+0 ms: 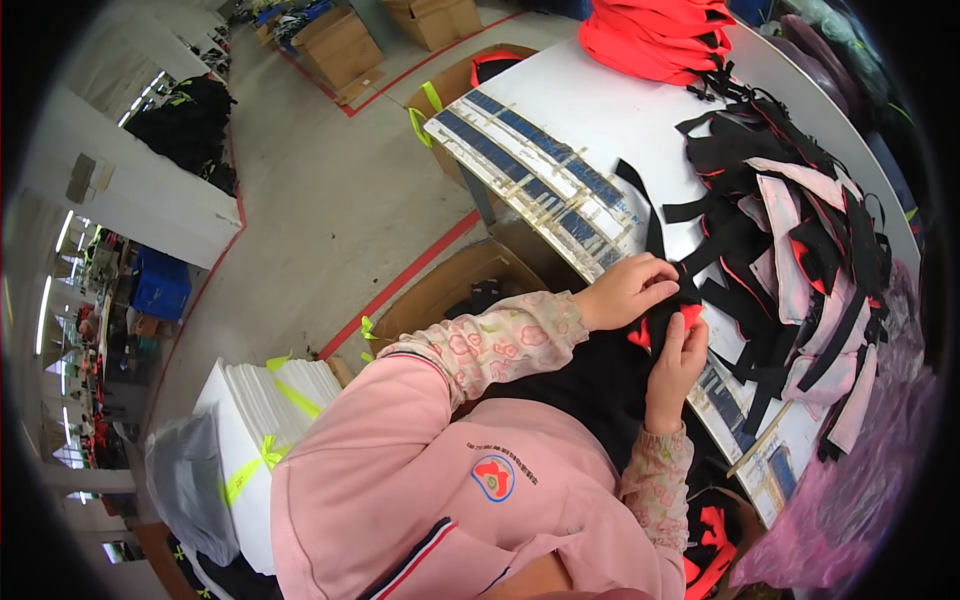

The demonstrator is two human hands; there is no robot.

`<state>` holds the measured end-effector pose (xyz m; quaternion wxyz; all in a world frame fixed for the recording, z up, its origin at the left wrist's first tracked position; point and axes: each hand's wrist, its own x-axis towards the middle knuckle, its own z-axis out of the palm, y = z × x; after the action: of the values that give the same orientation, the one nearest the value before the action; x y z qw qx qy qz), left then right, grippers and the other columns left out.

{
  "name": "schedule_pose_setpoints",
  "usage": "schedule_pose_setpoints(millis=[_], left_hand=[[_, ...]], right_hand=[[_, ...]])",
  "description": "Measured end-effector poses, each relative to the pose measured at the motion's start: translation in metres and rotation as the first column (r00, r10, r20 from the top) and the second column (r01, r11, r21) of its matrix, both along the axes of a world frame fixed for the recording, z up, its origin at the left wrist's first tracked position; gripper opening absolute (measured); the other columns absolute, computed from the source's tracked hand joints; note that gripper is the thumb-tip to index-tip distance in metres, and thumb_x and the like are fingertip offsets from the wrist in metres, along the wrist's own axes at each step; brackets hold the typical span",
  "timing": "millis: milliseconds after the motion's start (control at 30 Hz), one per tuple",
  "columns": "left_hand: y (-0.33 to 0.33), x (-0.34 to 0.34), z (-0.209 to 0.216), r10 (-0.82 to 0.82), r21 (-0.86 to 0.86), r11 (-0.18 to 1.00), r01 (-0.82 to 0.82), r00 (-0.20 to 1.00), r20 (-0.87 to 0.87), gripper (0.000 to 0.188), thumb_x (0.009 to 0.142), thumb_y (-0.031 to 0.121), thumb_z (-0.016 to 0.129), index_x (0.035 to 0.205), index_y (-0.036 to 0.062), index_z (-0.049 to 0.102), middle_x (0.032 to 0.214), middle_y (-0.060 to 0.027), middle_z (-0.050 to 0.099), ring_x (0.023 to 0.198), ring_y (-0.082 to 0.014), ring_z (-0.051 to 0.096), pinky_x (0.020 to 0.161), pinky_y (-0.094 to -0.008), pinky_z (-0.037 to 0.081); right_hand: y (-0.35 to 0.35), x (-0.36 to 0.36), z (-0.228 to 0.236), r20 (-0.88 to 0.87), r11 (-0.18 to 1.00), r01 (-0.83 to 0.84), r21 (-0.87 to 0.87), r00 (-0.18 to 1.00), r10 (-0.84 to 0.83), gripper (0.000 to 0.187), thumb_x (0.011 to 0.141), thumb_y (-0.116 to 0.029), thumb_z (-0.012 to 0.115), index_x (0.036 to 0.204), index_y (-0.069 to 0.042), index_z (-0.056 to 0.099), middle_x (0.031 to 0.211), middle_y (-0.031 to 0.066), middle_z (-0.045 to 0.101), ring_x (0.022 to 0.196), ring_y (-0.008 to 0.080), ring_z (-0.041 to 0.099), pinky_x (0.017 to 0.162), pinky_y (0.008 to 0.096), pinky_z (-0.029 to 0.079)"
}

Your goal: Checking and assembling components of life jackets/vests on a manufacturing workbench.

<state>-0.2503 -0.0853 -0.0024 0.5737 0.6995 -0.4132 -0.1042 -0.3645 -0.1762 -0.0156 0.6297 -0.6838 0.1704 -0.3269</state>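
At the table's near edge, both my hands hold one black fabric piece (688, 290) with bright red-orange parts and a black strap. My left hand (628, 292) is closed, its thumb and fingers pinching the black cloth from the left. Lower down, my right hand (677, 372) grips the red-orange end between thumb and fingers. A black strap (645, 205) runs away from my left fingers across the white tabletop (610, 120). Just right of my hands lies a loose pile of black straps and pale pink-white padded strips (785, 230).
A stack of red-orange fabric (655, 35) stands at the table's far end. Pink plastic sheeting (850, 490) hangs at the right. Below the left edge is an open cardboard box (440, 290). A tied white stack (265, 410) sits at my left, and more cartons (338, 48) stand farther off.
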Motion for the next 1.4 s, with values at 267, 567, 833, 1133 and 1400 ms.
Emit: schedule_pose_setpoints(millis=[267, 567, 833, 1133, 1400], left_hand=[[0.005, 0.002, -0.019, -0.079, 0.007, 0.992, 0.128, 0.652, -0.754, 0.03, 0.096, 0.035, 0.047, 0.096, 0.0083, 0.06, 0.082, 0.004, 0.053, 0.075, -0.0044, 0.045, 0.065, -0.0207, 0.038], [0.012, 0.009, -0.017, -0.232, -0.265, 0.964, 0.012, 0.517, -0.824, 0.017, 0.095, 0.027, 0.051, 0.085, 0.013, 0.051, 0.081, 0.005, 0.053, 0.074, -0.0044, 0.048, 0.065, -0.0219, 0.04], [0.008, 0.009, -0.012, -0.212, -0.301, 0.948, -0.102, 0.5, -0.84, 0.019, 0.095, 0.023, 0.052, 0.089, 0.0064, 0.058, 0.085, 0.0014, 0.06, 0.076, -0.006, 0.055, 0.066, -0.0216, 0.045], [0.003, 0.064, -0.015, 0.57, -0.149, 0.82, -0.553, 0.767, 0.294, 0.022, 0.08, 0.027, 0.066, 0.076, 0.0063, 0.06, 0.066, -0.0128, 0.06, 0.063, -0.0313, 0.06, 0.058, -0.0355, 0.045], [0.051, 0.138, 0.001, 0.733, -0.05, 0.661, -0.748, 0.631, 0.252, 0.024, 0.077, 0.028, 0.067, 0.075, 0.005, 0.062, 0.063, -0.0152, 0.059, 0.06, -0.0315, 0.06, 0.056, -0.0373, 0.045]], right_hand=[[0.006, -0.003, 0.018, -0.003, 0.957, -0.042, -0.286, 0.999, 0.043, 0.023, 0.092, -0.006, 0.054, 0.115, 0.0, 0.053, 0.071, -0.0036, 0.046, 0.058, 0.0021, 0.037, 0.051, 0.0169, 0.03], [0.001, 0.001, 0.015, 0.056, 0.905, -0.039, -0.424, 0.996, 0.069, 0.024, 0.089, -0.004, 0.056, 0.113, 0.0, 0.054, 0.083, 0.0017, 0.057, 0.058, 0.0061, 0.041, 0.053, 0.0196, 0.034], [0.008, 0.005, 0.02, -0.076, 0.859, -0.127, -0.496, 0.992, 0.103, 0.031, 0.088, -0.009, 0.061, 0.116, -0.001, 0.051, 0.072, 0.0017, 0.051, 0.056, 0.0067, 0.041, 0.052, 0.0217, 0.034], [0.011, 0.032, -0.003, -0.367, 0.896, -0.391, -0.208, 0.881, 0.299, 0.031, 0.088, -0.026, 0.061, 0.086, 0.005, 0.058, 0.069, 0.0202, 0.06, 0.062, 0.0298, 0.058, 0.06, 0.0379, 0.044], [0.048, 0.019, 0.031, -0.294, 0.85, -0.513, -0.12, 0.836, 0.463, 0.029, 0.092, -0.022, 0.057, 0.074, 0.001, 0.055, 0.06, -0.0015, 0.047, 0.057, 0.0088, 0.039, 0.051, 0.0283, 0.034]])
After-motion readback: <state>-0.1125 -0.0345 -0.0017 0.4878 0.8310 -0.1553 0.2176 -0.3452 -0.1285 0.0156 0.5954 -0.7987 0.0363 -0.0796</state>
